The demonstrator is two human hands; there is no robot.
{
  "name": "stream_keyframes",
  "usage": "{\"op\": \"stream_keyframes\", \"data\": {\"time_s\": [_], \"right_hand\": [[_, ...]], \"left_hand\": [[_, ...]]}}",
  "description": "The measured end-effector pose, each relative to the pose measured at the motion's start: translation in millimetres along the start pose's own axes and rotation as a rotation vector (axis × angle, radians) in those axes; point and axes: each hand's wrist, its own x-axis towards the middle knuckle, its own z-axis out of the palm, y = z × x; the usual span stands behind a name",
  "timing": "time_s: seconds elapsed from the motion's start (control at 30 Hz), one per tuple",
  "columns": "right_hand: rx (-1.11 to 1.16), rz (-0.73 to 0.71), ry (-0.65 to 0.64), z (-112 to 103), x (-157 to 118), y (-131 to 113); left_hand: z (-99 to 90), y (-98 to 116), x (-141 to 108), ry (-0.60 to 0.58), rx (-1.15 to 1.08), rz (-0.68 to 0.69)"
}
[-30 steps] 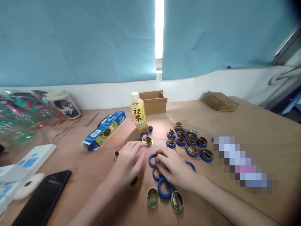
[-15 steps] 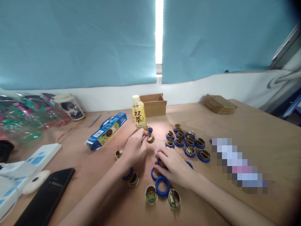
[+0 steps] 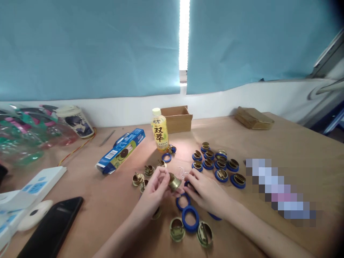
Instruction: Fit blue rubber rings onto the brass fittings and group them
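My left hand [image 3: 153, 188] pinches a flared brass fitting [image 3: 175, 182] between thumb and fingers, lifted above the table. To its right, my right hand [image 3: 211, 191] has its fingers curled on a blue ring [image 3: 187, 184], mostly hidden under them. Two more blue rings, a smaller ring [image 3: 183, 208] and a thicker ring [image 3: 190, 228], lie just below the hands. Flanking the thicker one are two brass fittings, a left fitting [image 3: 177, 229] and a right fitting [image 3: 204, 234]. Thin pale loops [image 3: 182, 172] lie by my right fingertips.
Several brass fittings with blue rings [image 3: 220, 175] stand grouped at right. Loose brass fittings [image 3: 138, 178] lie left of my left hand. Behind are a yellow drink bottle [image 3: 160, 134], cardboard box [image 3: 177, 123] and blue carton [image 3: 120, 152]. A black phone [image 3: 52, 229] lies at left.
My left hand has come back from beside the bottle toward me, carrying the brass fitting. A blue ring near the bottle is now uncovered. My right hand's fingers have curled in.
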Motion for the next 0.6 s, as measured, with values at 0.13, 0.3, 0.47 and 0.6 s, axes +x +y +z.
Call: {"op": "stream_keyframes", "data": {"time_s": [0.13, 0.3, 0.47, 0.6], "right_hand": [[0.038, 0.004, 0.043, 2.1, 1.3, 3.0], [0.118, 0.033, 0.078, 9.0, 3.0, 6.5], [0.121, 0.122, 0.155, 14.4, 5.0, 13.7], [0.124, 0.122, 0.141, 15.3, 4.5, 17.9]], "left_hand": [[-1.6, -4.0, -3.4, 0.008, 0.054, -0.010], [3.6, -1.6, -9.0, 0.016, 0.204, 0.027], [7.9, 1.9, -11.5, 0.026, 0.295, 0.080], [7.5, 4.6, -11.0, 0.010, 0.319, 0.067]]}}
